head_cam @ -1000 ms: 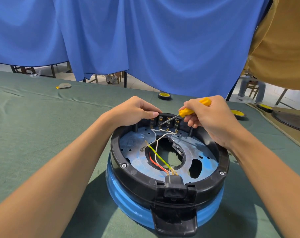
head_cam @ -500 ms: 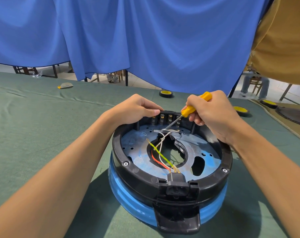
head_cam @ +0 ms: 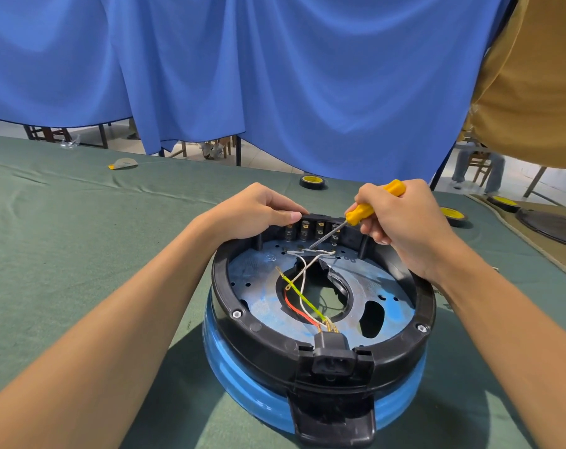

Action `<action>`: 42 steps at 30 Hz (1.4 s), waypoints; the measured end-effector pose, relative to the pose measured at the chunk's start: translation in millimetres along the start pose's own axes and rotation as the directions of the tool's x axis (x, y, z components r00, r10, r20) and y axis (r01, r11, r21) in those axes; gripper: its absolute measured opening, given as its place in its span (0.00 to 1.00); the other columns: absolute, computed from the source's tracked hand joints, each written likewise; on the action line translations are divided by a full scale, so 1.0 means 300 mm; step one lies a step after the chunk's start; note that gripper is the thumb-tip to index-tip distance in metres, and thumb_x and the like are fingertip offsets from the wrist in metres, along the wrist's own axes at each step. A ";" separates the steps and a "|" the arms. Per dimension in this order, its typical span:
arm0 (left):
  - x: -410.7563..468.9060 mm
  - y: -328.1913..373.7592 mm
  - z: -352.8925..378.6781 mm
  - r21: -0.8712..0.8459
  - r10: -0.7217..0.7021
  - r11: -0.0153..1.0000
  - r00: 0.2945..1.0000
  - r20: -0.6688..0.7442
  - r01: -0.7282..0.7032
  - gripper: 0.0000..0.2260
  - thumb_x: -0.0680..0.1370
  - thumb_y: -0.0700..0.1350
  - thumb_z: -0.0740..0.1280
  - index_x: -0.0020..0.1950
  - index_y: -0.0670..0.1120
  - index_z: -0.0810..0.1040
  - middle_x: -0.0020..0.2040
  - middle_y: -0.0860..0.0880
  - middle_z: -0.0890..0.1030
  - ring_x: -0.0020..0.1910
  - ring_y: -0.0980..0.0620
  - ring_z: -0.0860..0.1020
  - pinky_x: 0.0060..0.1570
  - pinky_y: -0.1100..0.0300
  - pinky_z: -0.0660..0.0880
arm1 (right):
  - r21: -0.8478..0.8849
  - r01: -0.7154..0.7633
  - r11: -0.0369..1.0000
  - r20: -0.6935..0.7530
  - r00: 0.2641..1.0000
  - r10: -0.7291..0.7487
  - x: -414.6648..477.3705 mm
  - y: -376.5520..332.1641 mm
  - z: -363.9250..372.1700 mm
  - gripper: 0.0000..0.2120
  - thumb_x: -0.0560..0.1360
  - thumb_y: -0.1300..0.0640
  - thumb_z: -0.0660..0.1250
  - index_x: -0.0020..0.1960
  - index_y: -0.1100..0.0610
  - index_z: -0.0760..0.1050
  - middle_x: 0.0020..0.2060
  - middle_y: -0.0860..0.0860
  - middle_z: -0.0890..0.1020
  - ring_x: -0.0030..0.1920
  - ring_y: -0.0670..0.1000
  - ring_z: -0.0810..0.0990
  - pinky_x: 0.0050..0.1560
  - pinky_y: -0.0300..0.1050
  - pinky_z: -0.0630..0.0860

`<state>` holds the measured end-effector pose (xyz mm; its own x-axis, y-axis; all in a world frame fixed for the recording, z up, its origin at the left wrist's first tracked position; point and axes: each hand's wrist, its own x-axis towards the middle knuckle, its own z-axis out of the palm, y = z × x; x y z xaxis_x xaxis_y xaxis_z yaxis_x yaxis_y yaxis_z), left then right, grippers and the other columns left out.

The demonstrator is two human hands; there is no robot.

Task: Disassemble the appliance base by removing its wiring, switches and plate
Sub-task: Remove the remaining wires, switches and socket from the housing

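Table (head_cam: 64, 254) has a green cloth. A small beige item lies far left, can't tell what it is.
Left hand (head_cam: 259, 212) is clamped on the far rim of the base (head_cam: 265, 345), fingers curled over the edge, thumb lying along it.
The base sits on the table, front centre, open side up: black ring over a blue shell.
Plate (head_cam: 382, 286) is seated inside the ring. Switches (head_cam: 310, 230) stand in a row at the far wall.
Wires (head_cam: 302, 286), white, yellow-green and red, run from the switch side across the plate's centre hole to the socket (head_cam: 331, 351) at the near edge.
Tape roll (head_cam: 312, 182) is on the cloth behind the base.
Screwdriver (head_cam: 369, 209) is tilted, tip down-left at the white wires just below the switches. Contact unclear.
Right hand (head_cam: 401, 222) is wrapped around its yellow handle.
Second roll (head_cam: 453, 216) is further right.
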<state>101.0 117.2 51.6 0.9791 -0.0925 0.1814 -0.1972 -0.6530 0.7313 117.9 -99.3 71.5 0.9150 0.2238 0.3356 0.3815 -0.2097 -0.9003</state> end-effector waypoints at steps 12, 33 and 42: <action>0.002 0.032 -0.004 0.163 0.019 0.986 1.000 0.011 -0.021 0.10 0.80 0.46 0.66 0.59 0.52 0.82 0.50 0.54 0.84 0.52 0.54 0.80 0.60 0.56 0.74 | -0.237 0.243 0.941 0.017 0.969 -0.247 -0.002 -0.094 -0.078 0.16 0.73 0.58 0.65 0.28 0.60 0.80 0.22 0.50 0.78 0.25 0.46 0.73 0.28 0.38 0.68; -0.001 0.030 -0.005 0.358 -0.238 0.884 0.948 -0.209 0.301 0.15 0.82 0.40 0.54 0.62 0.41 0.77 0.58 0.41 0.79 0.51 0.43 0.73 0.47 0.57 0.67 | -0.250 0.124 0.960 -0.070 0.987 -0.145 -0.087 -0.063 -0.028 0.07 0.76 0.49 0.67 0.44 0.50 0.81 0.36 0.50 0.83 0.41 0.53 0.81 0.50 0.55 0.79; 0.023 0.001 0.003 0.428 -0.361 0.755 0.860 -0.361 0.496 0.06 0.78 0.40 0.54 0.50 0.42 0.69 0.55 0.37 0.75 0.53 0.37 0.69 0.49 0.50 0.68 | -0.248 0.101 0.963 -0.185 0.971 -0.150 -0.168 -0.047 0.083 0.13 0.78 0.41 0.61 0.55 0.46 0.77 0.44 0.43 0.82 0.51 0.53 0.78 0.55 0.53 0.75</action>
<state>107.9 115.8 52.4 0.8948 0.4273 0.1297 0.3588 -0.8608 0.3609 63.0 -84.1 60.4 0.8557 0.0723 0.5123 0.4928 -0.4155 -0.7645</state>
